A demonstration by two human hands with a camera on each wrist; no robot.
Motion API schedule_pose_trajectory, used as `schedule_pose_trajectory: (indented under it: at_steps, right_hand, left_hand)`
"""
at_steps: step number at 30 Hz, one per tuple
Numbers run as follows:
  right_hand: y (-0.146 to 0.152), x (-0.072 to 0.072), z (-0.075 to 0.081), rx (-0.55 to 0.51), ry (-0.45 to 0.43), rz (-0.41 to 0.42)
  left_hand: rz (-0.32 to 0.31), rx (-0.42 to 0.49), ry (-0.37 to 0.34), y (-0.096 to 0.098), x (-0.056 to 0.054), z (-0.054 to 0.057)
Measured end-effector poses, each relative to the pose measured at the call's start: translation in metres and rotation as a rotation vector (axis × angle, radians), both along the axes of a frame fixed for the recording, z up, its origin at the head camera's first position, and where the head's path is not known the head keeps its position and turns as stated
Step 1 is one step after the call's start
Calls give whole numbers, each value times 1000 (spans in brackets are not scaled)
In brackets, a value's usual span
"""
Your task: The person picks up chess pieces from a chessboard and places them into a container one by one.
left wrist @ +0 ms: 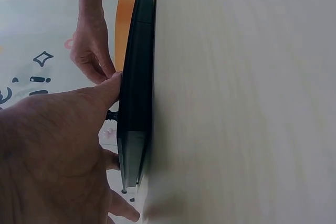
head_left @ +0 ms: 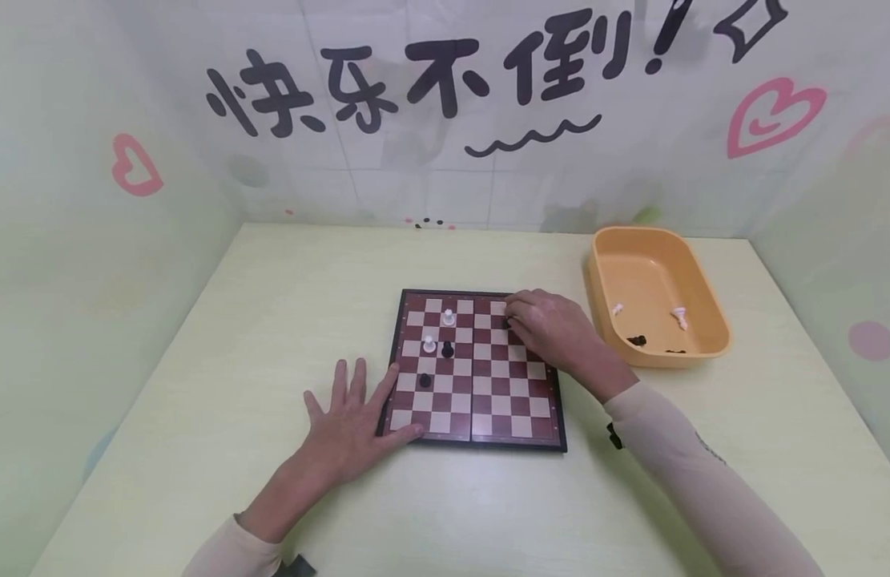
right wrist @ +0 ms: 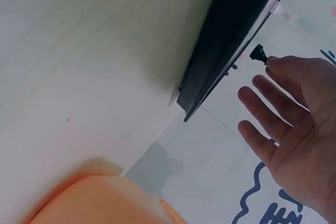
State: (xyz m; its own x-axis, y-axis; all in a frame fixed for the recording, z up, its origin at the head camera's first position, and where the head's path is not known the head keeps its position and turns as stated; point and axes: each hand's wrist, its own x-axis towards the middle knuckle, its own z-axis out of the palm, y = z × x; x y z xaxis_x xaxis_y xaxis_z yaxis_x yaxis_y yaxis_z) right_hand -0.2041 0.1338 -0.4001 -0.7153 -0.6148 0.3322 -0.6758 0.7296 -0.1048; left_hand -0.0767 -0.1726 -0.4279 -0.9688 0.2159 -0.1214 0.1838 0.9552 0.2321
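Note:
A folding chessboard (head_left: 501, 405) lies opened flat on the table. My left hand (head_left: 347, 437) rests with spread fingers at its left edge, the thumb on the near left corner. Over the far right part of the board, my right hand (head_left: 553, 327) pinches a black chess piece (right wrist: 258, 53) between thumb and index finger, its base pointing at the board in the right wrist view. On the board's left half stand two white chess pieces, one farther back (head_left: 449, 317) and one nearer (head_left: 429, 345), plus a black piece (head_left: 448, 350) beside the nearer one and another black piece (head_left: 425, 381) closer to me.
An orange plastic tub (head_left: 603, 300) stands right of the board, behind the right forearm. Inside lie white chess pieces (head_left: 679, 317) and black ones (head_left: 636, 340). A printed wall (head_left: 430, 188) closes off the table's far side, and side walls flank it.

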Motion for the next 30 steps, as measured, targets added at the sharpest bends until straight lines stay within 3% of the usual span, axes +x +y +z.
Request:
schedule_pose_trajectory:
  at_steps: [14,30]
  right_hand:
    - [13,7,1,35,-3,-24]
    - [29,10,1,54,12,-40]
  left_hand:
    - [-4,-20,41,-1,0,-3]
    - [-8,-21,40,-1,0,-1]
